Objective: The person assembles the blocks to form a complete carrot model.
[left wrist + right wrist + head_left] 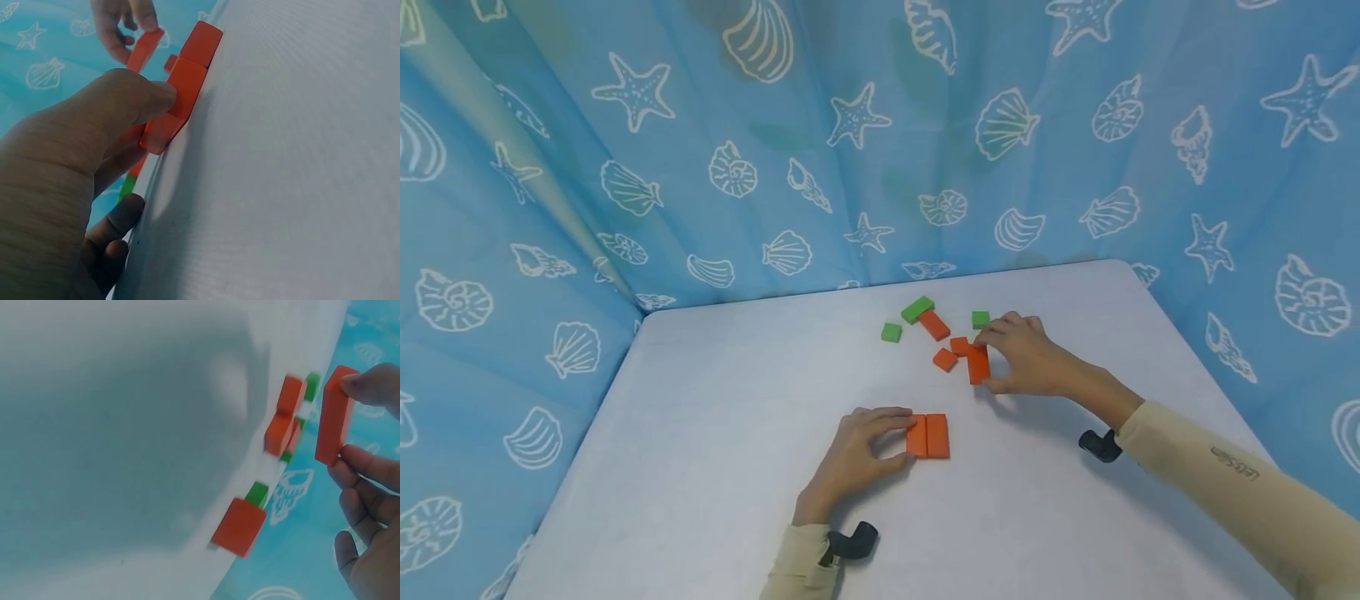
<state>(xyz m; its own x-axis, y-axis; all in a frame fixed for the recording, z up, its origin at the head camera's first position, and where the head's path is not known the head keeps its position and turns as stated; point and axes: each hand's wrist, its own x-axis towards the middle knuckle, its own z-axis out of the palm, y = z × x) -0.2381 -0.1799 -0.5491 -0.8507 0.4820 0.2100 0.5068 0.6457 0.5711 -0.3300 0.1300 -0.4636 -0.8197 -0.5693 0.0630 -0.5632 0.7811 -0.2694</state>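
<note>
Two orange rectangular blocks lie side by side on the white table. My left hand [853, 454] pinches the left block [916, 436] between thumb and fingers, at its near and far ends. Against its right side rests the other block [937, 436]. Farther back and to the right, my right hand [1022, 354] holds a third orange block [336, 415] by its two ends, thumb on one and fingertips on the other. The right wrist view shows that block raised above the table. Just left of it in the head view are two small orange blocks, one [945, 360] nearer and one [960, 346] farther.
Toward the back of the white table [722, 417] lie an orange oblong block [934, 325], a green oblong block [917, 310] touching it, and two small green blocks, one left [891, 332] and one right [981, 319]. A blue shell-patterned curtain [880, 167] hangs behind.
</note>
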